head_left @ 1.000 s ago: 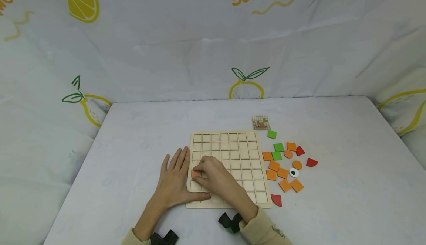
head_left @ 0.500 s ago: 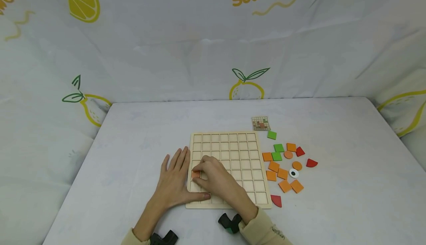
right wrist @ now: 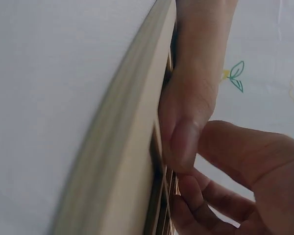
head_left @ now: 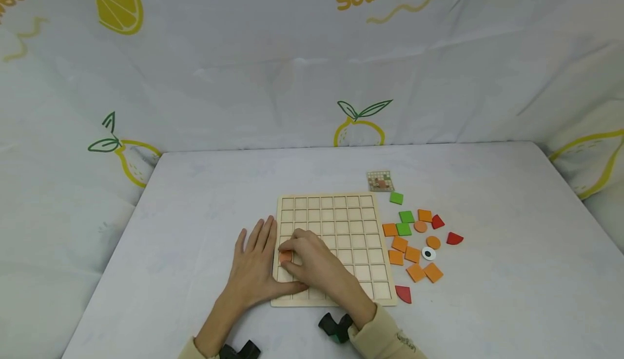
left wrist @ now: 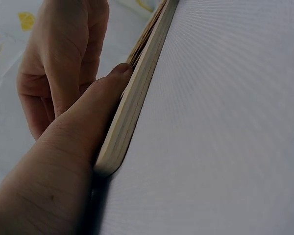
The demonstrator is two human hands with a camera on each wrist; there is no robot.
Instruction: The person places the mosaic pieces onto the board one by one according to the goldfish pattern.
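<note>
A pale wooden grid board (head_left: 341, 214) lies flat on the white table. My left hand (head_left: 252, 268) rests at the board's left edge, fingers straight and thumb laid across its front left corner. With thumb and index finger, my right hand (head_left: 312, 259) pinches an orange tile (head_left: 285, 256) at a cell in the leftmost column. The fingers partly cover that tile, so its full outline is hidden. In the left wrist view, the left thumb (left wrist: 95, 100) lies against the board's edge (left wrist: 130, 117). The right wrist view shows the right hand (right wrist: 269, 171) beside the left thumb; the tile is not visible there.
Right of the board lie several orange square tiles (head_left: 416, 272), green squares (head_left: 406, 216), orange discs (head_left: 433, 242), red quarter-circle pieces (head_left: 403, 294) and a white eye disc (head_left: 429, 254). A small pattern card (head_left: 380, 181) sits behind the board's back right corner.
</note>
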